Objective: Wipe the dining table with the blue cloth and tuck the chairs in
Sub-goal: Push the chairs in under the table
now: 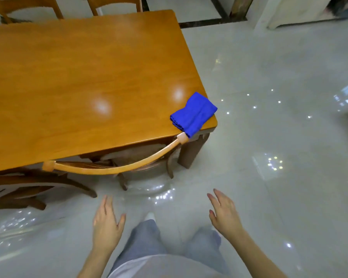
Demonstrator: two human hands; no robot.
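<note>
Both hands, left hand and right hand, hang released, holding nothing. On the dining table, the folded blue cloth lies at its near corner. One chair sits tucked in; whether wiping is done cannot be told.

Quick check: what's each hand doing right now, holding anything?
Left hand: open, fingers straight, holding nothing.
Right hand: open, fingers spread, holding nothing; the blue cloth lies on the table corner.
</note>
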